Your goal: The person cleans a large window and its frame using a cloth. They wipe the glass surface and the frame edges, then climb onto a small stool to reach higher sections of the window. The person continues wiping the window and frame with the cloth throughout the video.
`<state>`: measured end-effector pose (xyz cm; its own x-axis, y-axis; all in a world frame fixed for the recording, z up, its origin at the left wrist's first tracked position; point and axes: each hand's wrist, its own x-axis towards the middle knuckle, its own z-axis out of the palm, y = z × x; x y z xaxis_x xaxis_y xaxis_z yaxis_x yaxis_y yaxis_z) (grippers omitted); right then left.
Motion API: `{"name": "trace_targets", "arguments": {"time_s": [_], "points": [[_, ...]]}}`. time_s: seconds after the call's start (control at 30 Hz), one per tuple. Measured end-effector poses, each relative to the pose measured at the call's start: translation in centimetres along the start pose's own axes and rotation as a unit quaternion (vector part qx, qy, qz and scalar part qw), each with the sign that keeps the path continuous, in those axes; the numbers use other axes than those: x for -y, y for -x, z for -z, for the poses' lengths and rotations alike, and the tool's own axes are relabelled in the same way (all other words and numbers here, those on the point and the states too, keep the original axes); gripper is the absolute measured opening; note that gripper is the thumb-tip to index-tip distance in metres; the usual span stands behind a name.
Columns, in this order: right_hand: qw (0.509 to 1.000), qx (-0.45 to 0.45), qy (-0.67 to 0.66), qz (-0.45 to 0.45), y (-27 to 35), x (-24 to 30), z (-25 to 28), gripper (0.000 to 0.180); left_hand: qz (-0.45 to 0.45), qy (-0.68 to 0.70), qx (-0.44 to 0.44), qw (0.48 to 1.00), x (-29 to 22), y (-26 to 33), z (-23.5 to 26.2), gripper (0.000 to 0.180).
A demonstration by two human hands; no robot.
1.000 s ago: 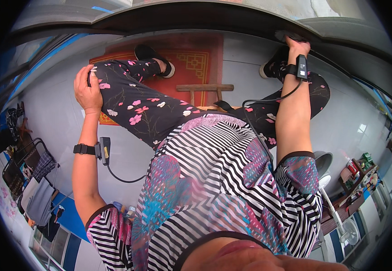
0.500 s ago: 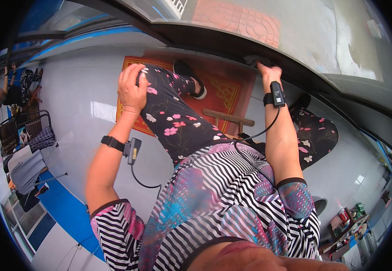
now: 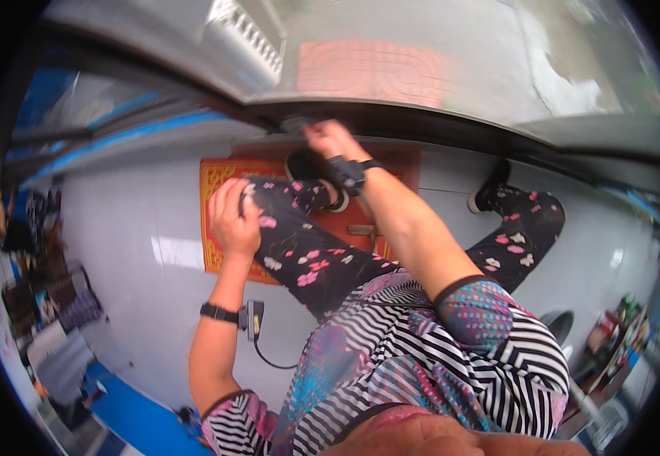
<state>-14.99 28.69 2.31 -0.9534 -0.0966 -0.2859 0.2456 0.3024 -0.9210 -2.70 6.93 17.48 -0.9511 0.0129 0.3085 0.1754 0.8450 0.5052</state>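
My right hand reaches forward to a dark frame rail under a glass pane, its fingers curled on the rail's edge. A black wrist strap with a small device sits on that wrist. My left hand lies cupped over my raised left knee, which is in black trousers with pink flowers. Its wrist carries a black band with a small device and a dangling cable. I wear a striped, patterned top.
A red mat with a gold border lies on the pale grey floor under my black shoes. Cluttered furniture stands at the far left. Bottles and small items sit at the lower right.
My right hand has slid left along the dark rail while the view swung and tipped up toward the glass. The left hand stays on the knee.
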Motion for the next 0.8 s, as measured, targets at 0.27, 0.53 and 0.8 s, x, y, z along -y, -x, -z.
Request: {"name": "trace_targets", "arguments": {"time_s": [0.27,0.53,0.8], "points": [[0.854,-0.087,-0.497,-0.128,-3.6,-3.4,-1.7,0.020,-0.020,-0.004,0.039,0.999,-1.6,-0.4,0.2,0.027],[0.986,-0.071,-0.066,-0.135,1.6,-11.7,8.3,0.048,-0.016,-0.022,0.029,0.999,-0.6,0.5,-0.3,0.027],[0.962,-0.234,-0.054,-0.128,6.5,-22.4,23.7,0.045,-0.043,-0.063,0.043,0.996,-1.9,-0.2,-0.2,0.027]]}}
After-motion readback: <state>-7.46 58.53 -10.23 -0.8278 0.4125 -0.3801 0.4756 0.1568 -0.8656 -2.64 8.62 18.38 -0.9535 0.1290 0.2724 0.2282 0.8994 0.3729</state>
